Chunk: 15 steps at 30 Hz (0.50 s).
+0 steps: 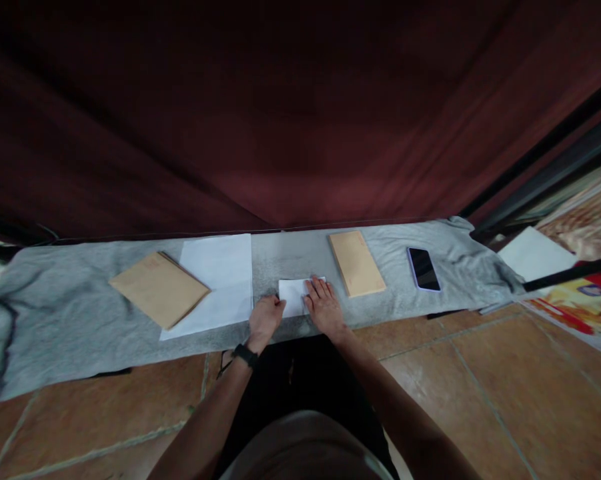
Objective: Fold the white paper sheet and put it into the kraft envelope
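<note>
A small folded piece of white paper (pixel 292 297) lies on the grey cloth, straight in front of my body. My left hand (pixel 265 320), with a dark band on its wrist, is closed at the paper's left edge, the thumb side touching it. My right hand (pixel 324 308) rests flat over the paper's right part, fingers stretched out and slightly apart, hiding that end. Left of my hands is a stack of large white sheets (pixel 225 273), partly covered by brown envelopes (pixel 157 288) lying at a slant. Another stack of brown envelopes (pixel 357 263) sits just beyond my right hand.
The grey cloth (pixel 70 300) covers a long narrow bench or table. A phone (pixel 423 269) in a light purple case lies on it at the right. Behind hangs a dark red curtain (pixel 290 133). A metal frame and a colourful printed package (pixel 580 307) are at far right, above floor tiles.
</note>
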Motion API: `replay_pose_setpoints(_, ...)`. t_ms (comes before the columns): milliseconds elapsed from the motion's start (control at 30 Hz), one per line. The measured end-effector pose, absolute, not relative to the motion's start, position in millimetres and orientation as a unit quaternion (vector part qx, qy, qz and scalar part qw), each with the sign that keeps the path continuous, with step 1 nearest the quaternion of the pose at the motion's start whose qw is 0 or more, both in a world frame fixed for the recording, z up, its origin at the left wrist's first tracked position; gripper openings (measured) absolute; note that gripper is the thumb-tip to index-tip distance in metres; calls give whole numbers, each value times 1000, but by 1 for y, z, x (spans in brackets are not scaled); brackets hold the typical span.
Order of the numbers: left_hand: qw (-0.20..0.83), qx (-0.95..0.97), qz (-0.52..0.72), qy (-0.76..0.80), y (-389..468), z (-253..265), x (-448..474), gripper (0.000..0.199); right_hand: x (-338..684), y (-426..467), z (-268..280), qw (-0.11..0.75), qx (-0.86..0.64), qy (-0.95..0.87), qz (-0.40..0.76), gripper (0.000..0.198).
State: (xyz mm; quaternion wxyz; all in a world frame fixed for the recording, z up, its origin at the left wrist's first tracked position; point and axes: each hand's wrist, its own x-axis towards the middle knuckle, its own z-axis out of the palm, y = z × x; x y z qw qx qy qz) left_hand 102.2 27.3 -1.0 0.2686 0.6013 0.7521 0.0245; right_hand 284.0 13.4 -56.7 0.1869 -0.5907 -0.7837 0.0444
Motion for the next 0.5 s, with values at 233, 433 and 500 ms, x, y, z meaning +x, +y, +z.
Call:
replay_pose_setpoints(233,292,595,23,749,30,-1,100,26,287,20,-61,195,-582,-788,41,47)
replay_pose_setpoints(433,312,583,21,750,31,3,100,27,287,20,-62,191,-582,-790,37,48)
replay_pose_setpoints(500,310,582,21,751,31,5,101,28,287,19,-61,190,-582,-790,34,50)
